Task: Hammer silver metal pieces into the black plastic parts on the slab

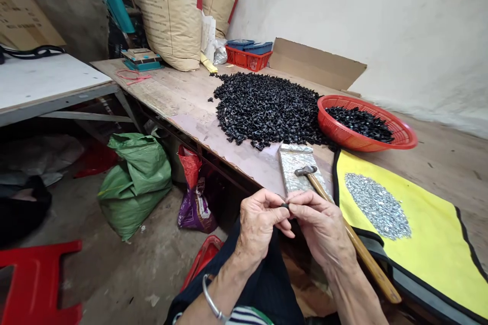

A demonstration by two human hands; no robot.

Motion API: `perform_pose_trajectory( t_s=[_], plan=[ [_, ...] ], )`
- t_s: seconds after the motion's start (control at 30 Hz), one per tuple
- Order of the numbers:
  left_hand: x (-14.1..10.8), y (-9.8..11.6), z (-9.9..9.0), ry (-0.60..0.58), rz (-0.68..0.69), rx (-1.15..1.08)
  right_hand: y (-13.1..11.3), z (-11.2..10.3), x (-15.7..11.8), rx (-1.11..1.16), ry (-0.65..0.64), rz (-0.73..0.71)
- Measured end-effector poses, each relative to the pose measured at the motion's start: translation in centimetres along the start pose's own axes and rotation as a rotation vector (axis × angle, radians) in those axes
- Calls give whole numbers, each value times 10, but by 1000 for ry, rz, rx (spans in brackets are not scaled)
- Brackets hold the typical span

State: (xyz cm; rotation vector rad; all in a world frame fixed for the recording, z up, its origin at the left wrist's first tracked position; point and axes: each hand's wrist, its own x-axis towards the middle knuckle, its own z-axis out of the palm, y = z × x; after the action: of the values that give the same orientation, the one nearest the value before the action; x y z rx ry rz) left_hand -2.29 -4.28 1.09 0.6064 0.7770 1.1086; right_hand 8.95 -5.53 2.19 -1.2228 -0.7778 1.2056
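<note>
Between the fingertips of my left hand (259,221) and my right hand (318,223) is a small black piece (285,206); both hands pinch it, and most of it is hidden. Just beyond my fingers lies a hammer (353,236), its head resting on a silvery metal-covered block (295,160) and its wooden handle running past my right hand. A large heap of small black parts (267,106) covers the table behind the block. To the right, a pile of small shiny metal pieces (377,205) lies on a yellow cloth (430,233).
A red plastic basket (404,137) with more black parts stands beside the heap. Farther back are a red crate (247,58) with blue trays, a cardboard strip (316,63) and a tall paper sack (171,15). A green sack (137,183) and a red stool (34,279) are on the floor.
</note>
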Motion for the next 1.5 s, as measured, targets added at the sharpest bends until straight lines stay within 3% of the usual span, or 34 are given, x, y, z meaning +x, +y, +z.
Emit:
perform_pose_trajectory(
  t_s=[0.23, 0.37, 0.47, 0.6, 0.7, 0.93, 1.1, 1.23, 1.33, 1.5],
  plan=[
    [1, -6, 0, -14, -15, -43, 12, -4, -2, -28, 70, -36],
    [6, -11, -1, -20, -62, -49, 8, -14, -3, -185, 52, 2],
    [11, -14, -1, 0, -79, -65, -3, -29, -1, -507, 142, -106],
    [19, -19, 0, 12, -85, -60, -15, -55, 8, -1236, 294, -407],
    [25, -24, 2, -15, -90, -36, -18, -66, 17, -1459, 233, -346],
    [32, -31, 8, -16, -47, 77, -36, -75, 28, -1259, 106, 18],
    [36, -34, 6, -15, -12, 135, -37, -76, 8, -542, -74, 411],
    [37, -38, 4, 18, 3, 113, -30, -70, -12, -237, 11, 530],
    [38, -42, 5, 45, 23, 94, -26, -70, -25, -503, 67, 373],
    [39, -44, 5, 41, 37, 64, -11, -76, -42, -1245, 151, -342]
  ],
)
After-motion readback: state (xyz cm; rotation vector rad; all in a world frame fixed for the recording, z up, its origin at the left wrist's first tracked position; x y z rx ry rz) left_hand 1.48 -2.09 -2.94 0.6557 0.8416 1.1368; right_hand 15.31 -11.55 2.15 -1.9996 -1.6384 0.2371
